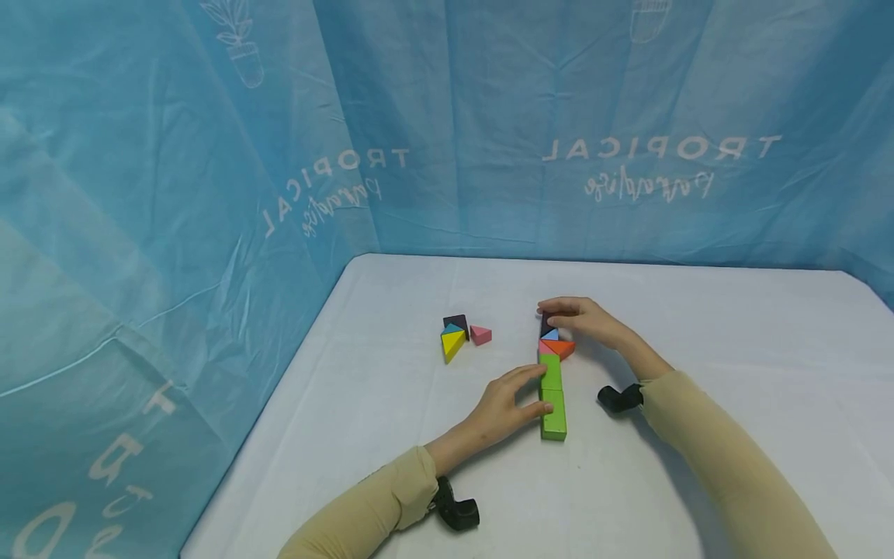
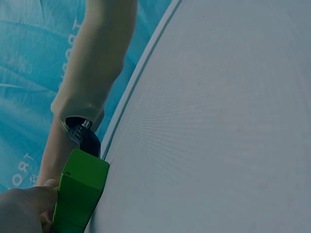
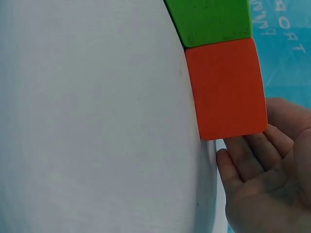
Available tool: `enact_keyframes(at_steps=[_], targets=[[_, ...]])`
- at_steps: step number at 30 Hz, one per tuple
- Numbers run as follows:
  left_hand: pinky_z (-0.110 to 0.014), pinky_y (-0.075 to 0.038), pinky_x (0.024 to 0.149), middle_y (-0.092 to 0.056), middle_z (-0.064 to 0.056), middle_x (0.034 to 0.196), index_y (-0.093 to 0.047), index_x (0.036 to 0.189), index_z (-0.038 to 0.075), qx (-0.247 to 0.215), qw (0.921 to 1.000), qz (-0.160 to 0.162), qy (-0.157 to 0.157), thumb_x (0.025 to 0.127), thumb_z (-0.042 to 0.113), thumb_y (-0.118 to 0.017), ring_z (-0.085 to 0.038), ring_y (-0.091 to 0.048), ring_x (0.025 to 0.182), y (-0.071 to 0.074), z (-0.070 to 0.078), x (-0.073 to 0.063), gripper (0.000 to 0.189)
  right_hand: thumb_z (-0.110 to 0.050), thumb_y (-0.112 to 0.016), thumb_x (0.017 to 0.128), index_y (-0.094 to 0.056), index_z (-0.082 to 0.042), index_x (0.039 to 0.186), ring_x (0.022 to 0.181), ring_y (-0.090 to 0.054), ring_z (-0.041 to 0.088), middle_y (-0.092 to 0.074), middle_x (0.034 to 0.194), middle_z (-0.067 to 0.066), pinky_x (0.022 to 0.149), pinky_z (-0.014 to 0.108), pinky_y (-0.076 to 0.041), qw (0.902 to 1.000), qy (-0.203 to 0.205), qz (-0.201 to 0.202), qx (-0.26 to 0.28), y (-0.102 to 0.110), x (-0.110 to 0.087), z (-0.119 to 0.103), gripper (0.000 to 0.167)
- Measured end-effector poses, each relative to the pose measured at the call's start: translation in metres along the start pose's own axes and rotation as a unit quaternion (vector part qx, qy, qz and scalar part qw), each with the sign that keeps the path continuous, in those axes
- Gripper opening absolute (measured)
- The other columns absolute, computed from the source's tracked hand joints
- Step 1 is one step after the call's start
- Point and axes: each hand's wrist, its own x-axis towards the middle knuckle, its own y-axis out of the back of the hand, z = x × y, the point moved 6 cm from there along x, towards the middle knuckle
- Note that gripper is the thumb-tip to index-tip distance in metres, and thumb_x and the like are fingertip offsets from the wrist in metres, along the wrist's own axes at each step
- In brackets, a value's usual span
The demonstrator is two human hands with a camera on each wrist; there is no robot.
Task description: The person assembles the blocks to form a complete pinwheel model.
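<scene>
A row of toy blocks lies on the white table. Its near part is two green blocks, a nearer one [image 1: 553, 423] and a farther one [image 1: 552, 374], set end to end. Beyond them sit a pink triangular block [image 1: 545, 348], an orange triangular block [image 1: 561, 350] jutting right, a light blue piece [image 1: 551, 335] and a black block [image 1: 547, 326]. My left hand [image 1: 499, 407] touches the green blocks from the left, thumb on the nearer, fingertips at the farther. Round the black block at the far end, my right hand [image 1: 583, 318] holds with thumb and fingers; its grip is partly hidden.
Left of the row stand a second black block [image 1: 455, 321], a blue piece [image 1: 452, 328], a yellow triangular block [image 1: 452, 345] and a separate pink block [image 1: 480, 335]. Blue printed curtains [image 1: 489, 210] hang behind and left of the table. Black wrist devices [image 1: 457, 512] sit under both sleeves.
</scene>
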Motion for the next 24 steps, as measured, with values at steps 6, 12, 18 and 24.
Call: enact_keyframes(at_steps=[6,12,18,24], targets=[[-0.028,-0.033,0.106,-0.049,-0.006,0.138,-0.047,0.138,0.005,-0.001,1.0,0.001,-0.004,0.088,0.028,-0.068,-0.014,-0.042,0.128,0.0,0.0,0.0,0.059,-0.009,-0.056,0.095,-0.048,0.004,0.134,0.125,-0.043,0.034,-0.05,0.134,0.02,0.104,0.052,-0.032,0.9999,0.005,-0.006,-0.006,-0.003,-0.001,-0.002,0.042],[-0.028,-0.034,0.105,-0.049,-0.006,0.138,-0.047,0.137,0.004,0.0,1.0,0.002,-0.007,0.088,0.028,-0.069,-0.014,-0.042,0.128,-0.001,0.0,0.0,0.059,-0.023,-0.058,0.095,-0.05,-0.002,0.135,0.126,-0.044,0.028,-0.052,0.134,0.013,0.106,0.05,-0.031,0.9998,0.003,0.016,0.006,0.001,-0.005,-0.007,0.046],[-0.028,-0.034,0.105,-0.049,-0.006,0.138,-0.047,0.137,0.005,-0.003,1.0,-0.002,0.002,0.088,0.029,-0.069,-0.014,-0.042,0.128,-0.001,0.0,0.0,0.059,-0.033,-0.058,0.095,-0.049,-0.004,0.137,0.128,-0.043,0.026,-0.053,0.133,0.011,0.107,0.05,-0.029,0.9939,0.0,0.099,0.05,0.005,-0.028,-0.026,0.051],[-0.029,-0.035,0.105,-0.049,-0.007,0.138,-0.047,0.137,0.005,0.002,1.0,0.002,0.0,0.088,0.028,-0.069,-0.015,-0.043,0.128,-0.001,-0.001,-0.001,0.058,-0.034,-0.06,0.094,-0.045,-0.01,0.141,0.128,-0.042,0.025,-0.049,0.138,0.011,0.107,0.05,-0.028,0.9909,-0.003,0.114,0.072,-0.013,-0.067,-0.045,0.055]])
